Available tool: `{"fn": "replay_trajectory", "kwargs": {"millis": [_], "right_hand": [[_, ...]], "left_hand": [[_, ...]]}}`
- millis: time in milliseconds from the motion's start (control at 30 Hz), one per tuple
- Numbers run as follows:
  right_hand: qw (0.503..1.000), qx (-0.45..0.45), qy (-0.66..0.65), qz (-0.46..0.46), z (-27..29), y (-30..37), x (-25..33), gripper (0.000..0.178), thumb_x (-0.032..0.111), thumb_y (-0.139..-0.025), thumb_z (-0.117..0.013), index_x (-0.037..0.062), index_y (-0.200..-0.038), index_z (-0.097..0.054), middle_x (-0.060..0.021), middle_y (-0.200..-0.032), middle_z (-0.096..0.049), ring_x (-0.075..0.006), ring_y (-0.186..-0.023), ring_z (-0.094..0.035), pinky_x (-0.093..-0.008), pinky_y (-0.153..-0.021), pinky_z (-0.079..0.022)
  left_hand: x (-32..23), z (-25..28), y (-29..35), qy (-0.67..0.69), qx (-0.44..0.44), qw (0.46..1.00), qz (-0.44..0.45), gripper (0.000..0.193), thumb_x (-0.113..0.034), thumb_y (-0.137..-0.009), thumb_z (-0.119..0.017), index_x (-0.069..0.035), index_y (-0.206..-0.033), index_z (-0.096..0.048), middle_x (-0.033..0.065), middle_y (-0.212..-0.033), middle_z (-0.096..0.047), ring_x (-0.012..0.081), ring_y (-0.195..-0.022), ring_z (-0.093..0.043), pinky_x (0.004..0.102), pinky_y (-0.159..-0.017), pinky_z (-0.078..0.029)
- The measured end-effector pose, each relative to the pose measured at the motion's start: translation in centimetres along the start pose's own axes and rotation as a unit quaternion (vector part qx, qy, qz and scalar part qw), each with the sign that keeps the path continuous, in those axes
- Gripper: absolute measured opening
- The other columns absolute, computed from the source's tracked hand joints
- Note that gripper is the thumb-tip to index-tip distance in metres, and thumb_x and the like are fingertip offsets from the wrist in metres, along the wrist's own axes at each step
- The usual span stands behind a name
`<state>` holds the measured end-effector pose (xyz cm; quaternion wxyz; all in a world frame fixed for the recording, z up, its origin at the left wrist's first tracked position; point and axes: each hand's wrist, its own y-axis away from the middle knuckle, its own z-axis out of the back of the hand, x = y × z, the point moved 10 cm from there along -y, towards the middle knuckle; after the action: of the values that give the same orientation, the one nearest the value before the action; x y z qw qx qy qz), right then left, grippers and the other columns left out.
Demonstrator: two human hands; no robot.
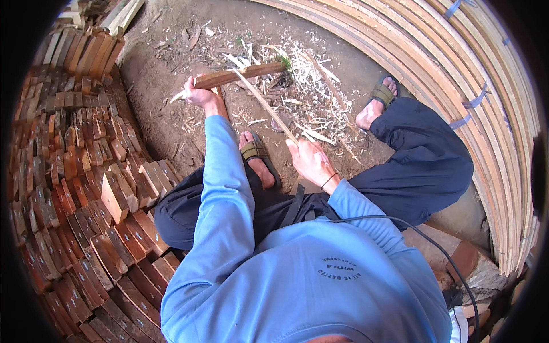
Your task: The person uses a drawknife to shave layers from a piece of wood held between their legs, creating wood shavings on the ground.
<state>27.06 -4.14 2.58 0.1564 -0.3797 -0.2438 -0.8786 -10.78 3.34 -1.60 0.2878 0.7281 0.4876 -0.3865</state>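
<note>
Stacked blocks (108, 251) crowd the person's left, long planks (434, 63) curve along the right, and shavings (314, 86) lie strewn between. Ahead of the person, near the shavings, a brown bar (264, 70) points rightward, its left end clamped in the closed left hand (201, 96), fingers partly hidden. A thin stick (265, 106) slants from the right hand (311, 163), curled tight on its lower end, up to the bar; whether they touch, I cannot tell.
</note>
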Motion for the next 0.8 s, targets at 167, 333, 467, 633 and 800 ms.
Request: {"fn": "replay_trajectory", "kwargs": {"millis": [167,333,467,633,800], "right_hand": [[0.998,-0.054,-0.017,0.027,-0.6,-0.1,-0.2,0.044,0.034,-0.100,-0.050,-0.0017,-0.075,-0.059,-0.0261,-0.063,-0.057,-0.0450,-0.063,-0.059,-0.0518,-0.060,-0.046],[1.000,0.003,-0.024,-0.009,0.7,-0.4,1.0,0.046,0.036,-0.100,-0.049,-0.0040,-0.081,-0.061,-0.0275,-0.068,-0.059,-0.0453,-0.067,-0.061,-0.0528,-0.063,-0.046],[0.998,-0.055,-0.016,0.038,0.0,-0.5,0.8,0.046,0.035,-0.100,-0.049,-0.0045,-0.080,-0.061,-0.0277,-0.068,-0.059,-0.0453,-0.067,-0.061,-0.0524,-0.063,-0.046],[0.999,0.017,0.011,-0.030,-0.5,-1.0,-1.9,0.046,0.031,-0.098,-0.050,-0.0072,-0.077,-0.064,-0.0284,-0.071,-0.061,-0.0444,-0.071,-0.062,-0.0510,-0.066,-0.048],[0.998,-0.063,0.006,0.025,0.7,-0.3,0.8,0.046,0.031,-0.098,-0.051,-0.0072,-0.078,-0.066,-0.0278,-0.069,-0.062,-0.0457,-0.071,-0.063,-0.0522,-0.069,-0.049]], "left_hand": [[0.5,0.0,-0.2,-0.019,0.009,1.000,-0.011,0.020,-0.021,-0.087,-0.053,-0.002,-0.089,-0.057,0.0148,-0.080,-0.065,0.0275,-0.074,-0.065,0.0405,-0.073,-0.053],[0.6,0.7,-0.8,-0.006,-0.009,1.000,-0.007,0.020,-0.021,-0.087,-0.052,-0.001,-0.090,-0.057,0.0154,-0.079,-0.064,0.0273,-0.074,-0.065,0.0405,-0.073,-0.053],[0.8,0.5,-0.5,-0.011,0.008,1.000,-0.005,0.021,-0.021,-0.087,-0.054,0.000,-0.091,-0.057,0.0155,-0.080,-0.065,0.0277,-0.075,-0.065,0.0395,-0.073,-0.053],[0.7,1.0,-0.9,-0.004,0.003,1.000,-0.007,0.021,-0.020,-0.088,-0.053,0.000,-0.090,-0.057,0.0153,-0.079,-0.065,0.0267,-0.074,-0.065,0.0396,-0.074,-0.054],[0.9,0.4,-0.9,-0.027,0.022,0.999,-0.010,0.022,-0.021,-0.089,-0.051,0.000,-0.090,-0.058,0.0150,-0.079,-0.064,0.0266,-0.075,-0.065,0.0396,-0.073,-0.053]]}}
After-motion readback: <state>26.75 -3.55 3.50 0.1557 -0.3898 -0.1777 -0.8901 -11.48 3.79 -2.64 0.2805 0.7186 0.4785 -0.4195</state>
